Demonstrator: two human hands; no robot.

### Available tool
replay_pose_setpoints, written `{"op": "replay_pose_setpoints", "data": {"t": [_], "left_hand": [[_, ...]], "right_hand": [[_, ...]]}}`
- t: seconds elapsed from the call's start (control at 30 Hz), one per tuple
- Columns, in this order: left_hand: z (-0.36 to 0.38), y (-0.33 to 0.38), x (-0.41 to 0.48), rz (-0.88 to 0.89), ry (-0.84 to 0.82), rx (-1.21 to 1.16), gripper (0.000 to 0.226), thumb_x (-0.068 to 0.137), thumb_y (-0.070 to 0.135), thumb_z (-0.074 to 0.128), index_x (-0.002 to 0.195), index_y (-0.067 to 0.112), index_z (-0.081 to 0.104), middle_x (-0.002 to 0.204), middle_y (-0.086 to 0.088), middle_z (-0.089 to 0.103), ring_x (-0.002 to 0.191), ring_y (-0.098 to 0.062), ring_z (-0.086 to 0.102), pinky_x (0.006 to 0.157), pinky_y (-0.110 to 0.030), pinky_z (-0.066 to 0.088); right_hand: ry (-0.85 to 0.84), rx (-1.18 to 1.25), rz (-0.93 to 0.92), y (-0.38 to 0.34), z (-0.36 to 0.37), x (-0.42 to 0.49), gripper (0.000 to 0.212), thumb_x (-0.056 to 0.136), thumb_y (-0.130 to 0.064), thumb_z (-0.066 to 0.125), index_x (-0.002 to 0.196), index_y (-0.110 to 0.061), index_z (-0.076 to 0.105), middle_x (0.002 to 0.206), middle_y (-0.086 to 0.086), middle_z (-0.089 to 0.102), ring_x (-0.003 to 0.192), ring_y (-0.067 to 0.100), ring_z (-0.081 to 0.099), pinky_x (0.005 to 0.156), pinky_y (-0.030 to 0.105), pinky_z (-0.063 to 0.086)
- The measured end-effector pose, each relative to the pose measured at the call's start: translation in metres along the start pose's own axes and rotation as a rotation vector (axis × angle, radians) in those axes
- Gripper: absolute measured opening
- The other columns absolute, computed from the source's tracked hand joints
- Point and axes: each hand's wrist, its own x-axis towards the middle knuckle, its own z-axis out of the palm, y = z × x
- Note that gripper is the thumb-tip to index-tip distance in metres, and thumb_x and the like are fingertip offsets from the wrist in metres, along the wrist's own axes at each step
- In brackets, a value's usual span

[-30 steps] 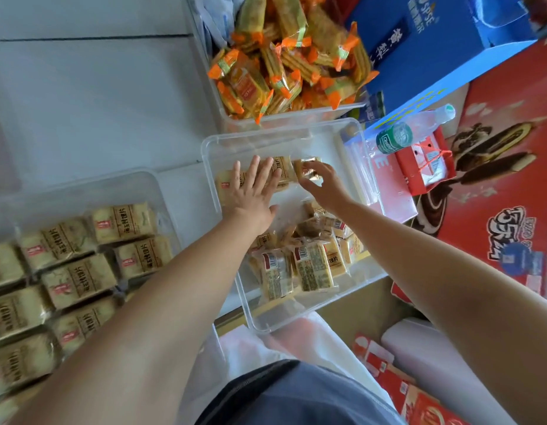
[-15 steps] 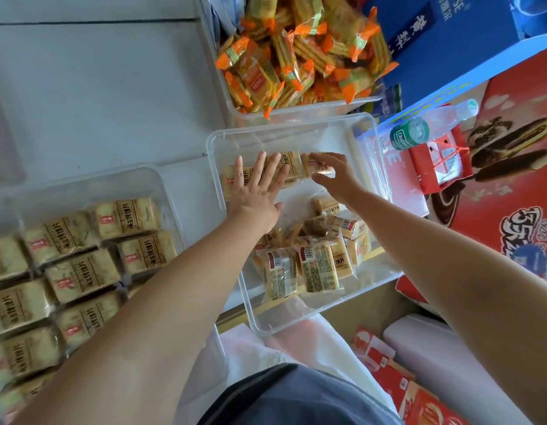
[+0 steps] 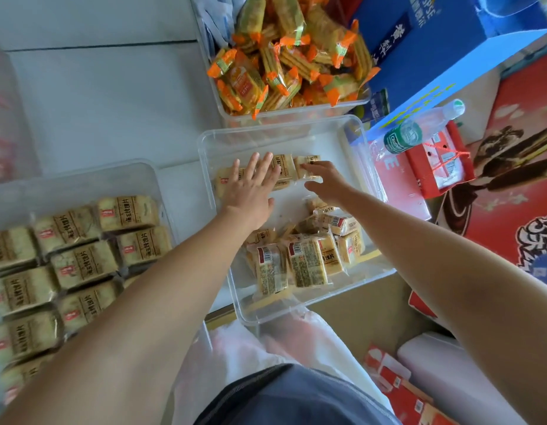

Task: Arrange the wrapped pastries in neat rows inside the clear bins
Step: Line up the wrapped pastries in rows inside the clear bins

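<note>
A clear bin (image 3: 352, 124) sits in the middle of the view. Along its far side lies a short row of pale wrapped pastries (image 3: 286, 167). My left hand (image 3: 250, 188) lies flat on the left part of that row, fingers spread. My right hand (image 3: 325, 182) rests with its fingertips on the rightmost pastry (image 3: 307, 162) of the row, fingers loosely apart. A loose heap of the same pastries (image 3: 306, 259) fills the near half of the bin. A second clear bin (image 3: 82, 179) on the left holds pastries laid in neat rows (image 3: 79, 259).
Behind the middle bin stands another clear bin (image 3: 296, 113) heaped with orange-wrapped snacks. To the right are a blue carton (image 3: 434, 50), a lying water bottle (image 3: 419, 130), a small red box (image 3: 437, 167) and a large red box (image 3: 517, 194). White bags (image 3: 266, 342) lie at my knees.
My right hand has let go of the rightmost pastry and opened, resting fingertips on it. My left hand stays flat on the row. The camera has shifted slightly.
</note>
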Motion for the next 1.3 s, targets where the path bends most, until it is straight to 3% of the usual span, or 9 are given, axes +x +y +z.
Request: {"op": "replay_pose_setpoints", "data": {"t": [0.1,0.2,0.47,0.6,0.73,0.9,1.03,1.2,1.3], "left_hand": [[-0.019,0.002,-0.014,0.013,0.134,-0.043,0.052,0.101,0.031,0.037,0.148,0.009,0.031,0.162,-0.013,0.005,0.150,-0.031,0.002,0.121,-0.049,0.008],[-0.035,-0.001,-0.034,0.026,0.277,-0.012,0.042,0.099,0.026,0.043,0.136,0.007,0.050,0.156,-0.015,0.028,0.147,-0.032,0.016,0.119,-0.048,0.011],[-0.016,-0.016,-0.088,-0.159,0.236,0.074,0.056,0.103,0.034,0.022,0.154,0.010,0.017,0.163,-0.009,-0.001,0.150,-0.025,-0.009,0.121,-0.048,-0.002],[-0.009,-0.015,-0.098,-0.151,0.213,0.055,0.057,0.104,0.035,0.018,0.155,0.010,0.013,0.163,-0.007,-0.004,0.149,-0.023,-0.014,0.121,-0.047,-0.004],[-0.009,-0.013,-0.103,-0.133,0.226,0.019,0.054,0.104,0.034,0.020,0.153,0.010,0.020,0.163,-0.006,0.003,0.150,-0.022,-0.010,0.121,-0.048,-0.003],[-0.020,-0.005,-0.096,0.031,0.463,-0.120,0.048,0.096,0.035,0.049,0.136,0.010,0.051,0.140,-0.013,0.050,0.132,-0.030,0.042,0.112,-0.045,0.028],[-0.031,0.018,-0.078,0.044,0.370,-0.359,0.077,0.079,0.051,0.071,0.141,0.015,0.045,0.132,-0.010,0.051,0.118,-0.027,0.049,0.097,-0.039,0.039],[-0.041,0.026,-0.058,0.032,0.416,-0.411,0.046,0.084,0.033,0.069,0.122,0.011,0.056,0.116,-0.009,0.058,0.102,-0.026,0.057,0.080,-0.037,0.047],[-0.043,0.025,-0.047,-0.014,0.324,-0.606,0.033,0.090,0.031,0.063,0.115,0.010,0.060,0.102,-0.009,0.067,0.087,-0.028,0.064,0.071,-0.036,0.051]], "right_hand": [[0.169,0.125,-0.117,-0.010,-0.005,-0.009,0.029,0.090,-0.015,0.059,0.119,-0.012,0.062,0.124,0.009,0.051,0.106,0.022,0.055,0.095,0.033,0.043],[0.052,0.219,-0.228,-0.028,-0.012,-0.029,0.019,0.089,-0.015,0.061,0.108,-0.013,0.066,0.105,0.003,0.064,0.084,0.012,0.061,0.076,0.030,0.050],[-0.629,-0.199,-0.348,-0.058,0.008,-0.097,0.036,0.080,-0.038,0.071,0.111,-0.021,0.064,0.101,-0.014,0.064,0.092,0.001,0.058,0.082,0.021,0.040],[-0.517,-0.299,-0.402,-0.059,0.024,-0.104,0.019,0.078,-0.031,0.072,0.092,-0.022,0.062,0.093,-0.018,0.051,0.088,0.005,0.048,0.086,0.033,0.040],[-0.435,0.006,-0.336,-0.052,0.012,-0.099,0.017,0.082,-0.025,0.069,0.090,-0.021,0.054,0.105,-0.005,0.062,0.102,0.015,0.059,0.087,0.030,0.046],[-0.006,0.435,-0.167,-0.048,-0.008,-0.086,0.021,0.081,-0.022,0.069,0.083,-0.021,0.048,0.095,0.008,0.064,0.077,0.017,0.056,0.067,0.031,0.044],[-0.063,0.655,-0.069,-0.044,-0.014,-0.085,0.032,0.082,-0.023,0.070,0.103,-0.015,0.047,0.084,0.005,0.060,0.069,0.016,0.059,0.067,0.029,0.052],[-0.143,0.828,-0.026,-0.036,-0.023,-0.086,0.036,0.092,-0.029,0.058,0.117,-0.008,0.044,0.095,0.019,0.061,0.066,0.020,0.065,0.057,0.025,0.053],[-0.209,0.909,-0.038,-0.027,-0.030,-0.079,0.032,0.097,-0.041,0.044,0.114,-0.015,0.052,0.100,0.012,0.060,0.086,0.021,0.064,0.077,0.034,0.052]]}}
